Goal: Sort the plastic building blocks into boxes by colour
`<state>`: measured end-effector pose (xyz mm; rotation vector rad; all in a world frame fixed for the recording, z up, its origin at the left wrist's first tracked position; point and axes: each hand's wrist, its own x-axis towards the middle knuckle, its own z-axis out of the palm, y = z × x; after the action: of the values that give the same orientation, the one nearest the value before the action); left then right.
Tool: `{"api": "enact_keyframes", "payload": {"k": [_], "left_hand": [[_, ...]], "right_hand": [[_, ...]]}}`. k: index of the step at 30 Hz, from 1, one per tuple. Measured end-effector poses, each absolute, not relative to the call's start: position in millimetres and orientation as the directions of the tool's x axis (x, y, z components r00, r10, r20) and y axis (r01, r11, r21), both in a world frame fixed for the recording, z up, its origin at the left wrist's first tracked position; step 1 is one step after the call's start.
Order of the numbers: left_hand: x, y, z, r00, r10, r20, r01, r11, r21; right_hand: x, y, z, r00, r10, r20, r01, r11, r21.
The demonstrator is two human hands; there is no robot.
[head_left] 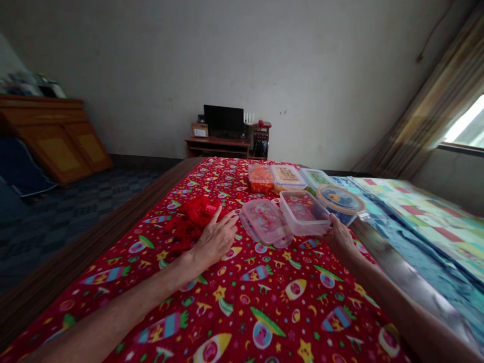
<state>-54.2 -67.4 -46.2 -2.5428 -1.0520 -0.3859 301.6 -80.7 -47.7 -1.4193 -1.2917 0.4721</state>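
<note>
A clear plastic food container [304, 217], with no lid on it, stands on the red patterned cloth [242, 302]. My right hand [339, 237] is closed on its near right corner. Just left of the container lies a translucent pinkish lid [265, 222], flat on the cloth. My left hand [218, 236] rests with fingers stretched out between that lid and a heap of bright red soft pieces [192, 219]. Its fingertips are close to the heap's right side; whether they touch it I cannot tell. Nothing shows in the left hand.
Behind stand a lidded box of orange pieces [260, 179], a box with a printed lid [288, 177], a green-tinted box [316, 177] and a round blue container [340, 201]. A bed [423, 222] adjoins on the right. A monitor [224, 121] stands by the far wall.
</note>
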Motion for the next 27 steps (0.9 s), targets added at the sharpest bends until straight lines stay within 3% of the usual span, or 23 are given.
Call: {"api": "enact_keyframes", "payload": {"k": [7,13,17,24,27], "left_hand": [[-22,-75,-40,0.703,0.582,0.409,0.664,-0.743,-0.083],[33,-71,-45,0.771,0.601,0.210,0.612,-0.790,0.014],[40,-59,-53,0.706,0.679,0.201,0.700,-0.713,-0.048],[26,-56,-58,0.739,0.624,0.254,0.672,-0.713,-0.201],[11,-56,-54,0.715,0.647,0.264,0.698,-0.677,-0.232]], "right_hand": [[294,-91,-26,0.341,0.876,0.342,0.486,0.147,-0.861],[287,-89,-30,0.370,0.893,0.258,0.375,0.111,-0.920],[293,-84,-48,0.361,0.908,0.212,0.266,0.118,-0.957],[300,-76,-65,0.317,0.914,0.255,0.294,0.161,-0.942],[300,-76,-66,0.322,0.925,0.200,0.230,0.129,-0.965]]}}
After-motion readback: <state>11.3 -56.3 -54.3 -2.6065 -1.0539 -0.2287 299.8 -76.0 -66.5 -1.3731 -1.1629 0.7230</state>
